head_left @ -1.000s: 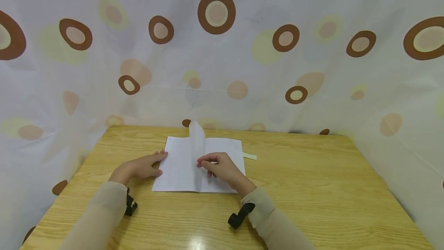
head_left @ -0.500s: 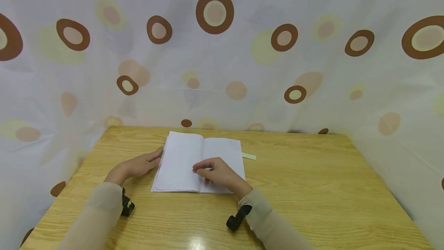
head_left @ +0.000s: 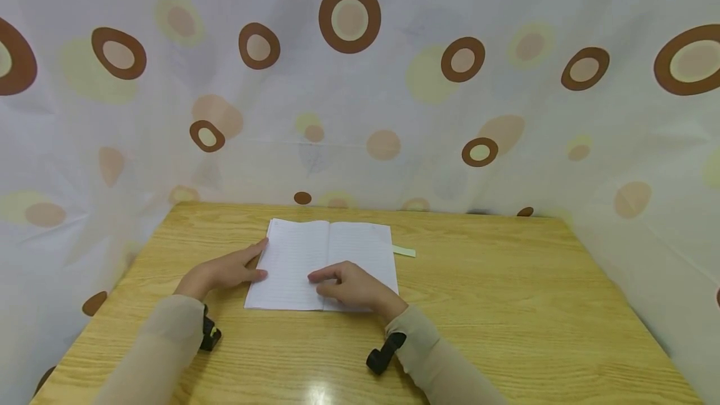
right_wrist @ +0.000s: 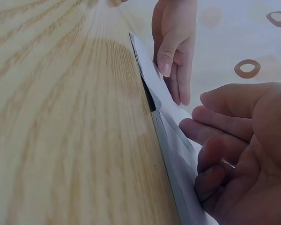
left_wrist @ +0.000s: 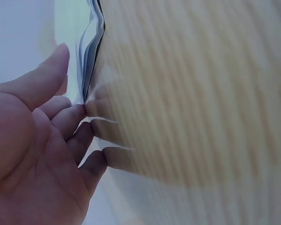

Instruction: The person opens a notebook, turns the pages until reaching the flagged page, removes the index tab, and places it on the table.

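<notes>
A notebook (head_left: 289,258) lies open and flat on the wooden table (head_left: 506,305), its white, faintly ruled pages spread to both sides of a central fold. Its leaves show as a slightly wavy stack at the outer left edge — the left hand (head_left: 227,267) touches there, fingertips at the margin. The right hand (head_left: 354,286) is over the lower pages near the fold, fingers loosely bent. A pale green strip (head_left: 404,251) sticks out past the right edge.

"Hidden?"
"Part of the book (head_left: 292,255), behind the right hand (head_left: 355,288)."
"Cut off?"
"Both sleeves (head_left: 154,350), at the head view's bottom."
"Blurred?"
"The table (left_wrist: 201,93), left wrist view. A page's corner mark (head_left: 375,227) is too small; perhaps print."
</notes>
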A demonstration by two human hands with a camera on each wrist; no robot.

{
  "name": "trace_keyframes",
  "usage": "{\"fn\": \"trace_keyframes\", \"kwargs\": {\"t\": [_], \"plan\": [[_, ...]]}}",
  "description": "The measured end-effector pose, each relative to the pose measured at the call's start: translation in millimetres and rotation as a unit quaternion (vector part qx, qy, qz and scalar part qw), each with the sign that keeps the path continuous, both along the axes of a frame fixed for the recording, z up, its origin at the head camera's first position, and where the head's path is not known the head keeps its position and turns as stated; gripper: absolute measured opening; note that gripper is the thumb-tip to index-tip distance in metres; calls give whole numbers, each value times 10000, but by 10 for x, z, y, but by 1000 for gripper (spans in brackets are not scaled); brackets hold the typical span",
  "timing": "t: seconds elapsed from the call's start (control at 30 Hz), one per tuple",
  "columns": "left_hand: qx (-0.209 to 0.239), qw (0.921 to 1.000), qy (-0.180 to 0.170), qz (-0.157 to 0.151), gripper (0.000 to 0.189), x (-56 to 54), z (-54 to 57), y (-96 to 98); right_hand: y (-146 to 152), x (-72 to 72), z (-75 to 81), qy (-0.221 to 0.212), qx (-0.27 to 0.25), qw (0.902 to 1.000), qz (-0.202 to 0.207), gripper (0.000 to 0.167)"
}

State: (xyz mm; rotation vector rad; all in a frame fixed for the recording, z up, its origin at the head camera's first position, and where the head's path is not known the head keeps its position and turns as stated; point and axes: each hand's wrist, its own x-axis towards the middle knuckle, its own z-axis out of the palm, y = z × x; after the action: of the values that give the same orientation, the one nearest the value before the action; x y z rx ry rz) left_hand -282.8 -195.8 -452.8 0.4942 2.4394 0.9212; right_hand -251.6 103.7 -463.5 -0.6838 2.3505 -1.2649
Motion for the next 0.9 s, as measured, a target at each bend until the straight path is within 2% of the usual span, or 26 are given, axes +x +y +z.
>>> {"fn": "trace_keyframes", "kwargs": {"t": [0.27,0.47,0.7,0.9], "plan": [[-326,9992,195,-144,80,29,9,30,-16,12,12,86,132,9998,109,30],[-687,9960,415,-398,78,51,25,81,-1,-3,7,167,97,9997,-127,29],[-777,9958,358,-337,80,69,34,98,36,-40,-1,19,-85,9986,-516,26],[-789,9956,366,-357,81,67,38,88,105,-100,8,332,-197,9959,-823,23]]}}
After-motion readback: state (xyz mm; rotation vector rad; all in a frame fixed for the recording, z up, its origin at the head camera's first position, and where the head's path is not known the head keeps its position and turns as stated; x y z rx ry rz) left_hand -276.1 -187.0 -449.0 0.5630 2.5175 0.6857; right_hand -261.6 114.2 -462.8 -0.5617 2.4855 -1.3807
